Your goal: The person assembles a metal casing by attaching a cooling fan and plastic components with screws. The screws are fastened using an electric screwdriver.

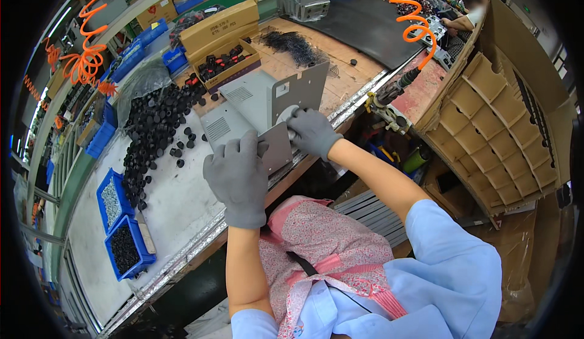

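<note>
A grey sheet-metal casing with upright panels and vent slots stands at the table's front edge. My left hand, in a grey glove, is closed over the top edge of its near panel. My right hand, gloved too, is inside the bend of the panels, fingers curled against a pale round piece. That piece is partly covered by the fingers, so its kind is unclear. Beside the casing, two flat vented grey panels lie on the table. Black round caps are heaped to the left.
An open cardboard box holds black and red parts. Blue bins contain screws and small black parts. Black wires lie farther back. A hanging air tool and divided carton are at right. A co-worker's hand shows beyond.
</note>
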`<control>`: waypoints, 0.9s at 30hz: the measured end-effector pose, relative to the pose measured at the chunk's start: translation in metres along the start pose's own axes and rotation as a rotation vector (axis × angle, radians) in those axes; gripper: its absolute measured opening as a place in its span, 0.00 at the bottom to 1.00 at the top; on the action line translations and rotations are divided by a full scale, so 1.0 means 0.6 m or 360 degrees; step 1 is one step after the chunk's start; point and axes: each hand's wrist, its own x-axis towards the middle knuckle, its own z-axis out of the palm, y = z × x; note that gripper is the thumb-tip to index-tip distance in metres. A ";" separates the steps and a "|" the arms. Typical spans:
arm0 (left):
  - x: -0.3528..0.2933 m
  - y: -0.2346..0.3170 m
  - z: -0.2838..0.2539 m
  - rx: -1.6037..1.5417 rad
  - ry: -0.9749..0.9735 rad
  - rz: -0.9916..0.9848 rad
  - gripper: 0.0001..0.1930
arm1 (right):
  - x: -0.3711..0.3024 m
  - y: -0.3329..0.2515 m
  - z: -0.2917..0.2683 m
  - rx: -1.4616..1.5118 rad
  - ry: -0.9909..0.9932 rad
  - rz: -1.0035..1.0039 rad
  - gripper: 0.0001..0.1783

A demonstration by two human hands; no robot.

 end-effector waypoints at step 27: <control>0.003 -0.014 0.012 0.0232 0.0125 0.0156 0.06 | -0.037 0.025 0.028 -0.0164 0.0007 0.0029 0.09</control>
